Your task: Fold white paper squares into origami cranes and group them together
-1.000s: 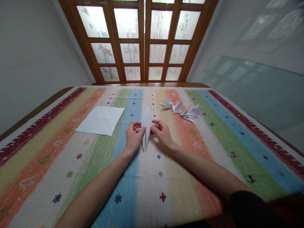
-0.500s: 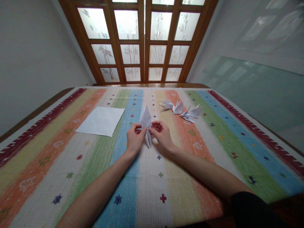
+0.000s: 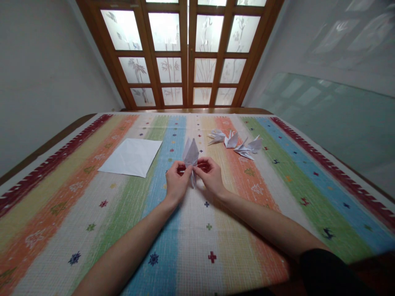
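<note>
A folded white paper piece (image 3: 191,153) stands between my two hands at the middle of the table, with pointed flaps up top and narrow points below. My left hand (image 3: 178,179) pinches its left side near the middle, thumb in front. From the right, my right hand (image 3: 210,174) pinches it at the same height, its thumb close to the other thumb. Both hands have curled fingers, and the fingertips behind the paper are partly hidden.
A flat white paper sheet (image 3: 131,157) lies to the left. Several folded white paper cranes (image 3: 231,140) sit in a group at the back right. The striped tablecloth (image 3: 197,246) covers the table. Wooden doors with glass panes stand beyond it.
The upper flaps of the folded paper have spread apart and show two tips, and its lower points look shorter. Both hands have shifted very slightly, still pinching it.
</note>
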Demonstrator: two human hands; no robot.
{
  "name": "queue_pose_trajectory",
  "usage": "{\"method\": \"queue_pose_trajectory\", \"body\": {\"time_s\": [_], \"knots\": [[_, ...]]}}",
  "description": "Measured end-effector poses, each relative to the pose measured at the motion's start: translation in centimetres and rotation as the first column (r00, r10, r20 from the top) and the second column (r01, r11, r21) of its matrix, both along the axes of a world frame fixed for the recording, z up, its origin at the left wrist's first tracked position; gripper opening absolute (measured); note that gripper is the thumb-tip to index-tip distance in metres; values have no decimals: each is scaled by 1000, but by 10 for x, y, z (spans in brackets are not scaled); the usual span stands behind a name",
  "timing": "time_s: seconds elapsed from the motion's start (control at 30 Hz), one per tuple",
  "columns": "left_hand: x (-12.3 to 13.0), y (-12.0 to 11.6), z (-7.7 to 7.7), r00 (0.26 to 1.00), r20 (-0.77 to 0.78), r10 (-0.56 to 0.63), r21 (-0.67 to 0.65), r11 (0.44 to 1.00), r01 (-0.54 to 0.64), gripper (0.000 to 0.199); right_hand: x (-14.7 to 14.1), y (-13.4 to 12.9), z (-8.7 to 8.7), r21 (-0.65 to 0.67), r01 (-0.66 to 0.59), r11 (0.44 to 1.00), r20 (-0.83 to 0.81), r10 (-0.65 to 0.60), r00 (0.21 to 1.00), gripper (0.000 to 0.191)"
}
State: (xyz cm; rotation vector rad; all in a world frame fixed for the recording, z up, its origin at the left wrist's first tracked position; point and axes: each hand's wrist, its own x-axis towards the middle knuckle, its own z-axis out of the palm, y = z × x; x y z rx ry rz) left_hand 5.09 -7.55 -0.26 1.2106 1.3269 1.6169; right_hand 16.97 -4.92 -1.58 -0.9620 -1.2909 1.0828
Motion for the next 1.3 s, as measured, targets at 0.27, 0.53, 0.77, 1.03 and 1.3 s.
{"method": "queue_pose_trajectory", "body": {"time_s": [0.27,0.53,0.77,1.03,1.3], "knots": [[-1,-3,-1,983,-169,65,46,997,-58,14,1,-3,4,59,-8,998,34,6,999,18],[-1,-7,0,903,-393,176,222,971,-92,14,4,-5,6,430,131,893,215,-242,946,14],[7,-15,6,969,-247,0,112,993,29,20,13,-2,5,754,50,655,309,-422,852,9],[5,-6,-1,995,-44,95,14,995,-94,13,14,-3,4,865,-134,483,387,-474,791,17],[6,-6,1,986,142,-83,67,995,74,19,17,3,1,903,-227,366,395,-493,775,24]]}}
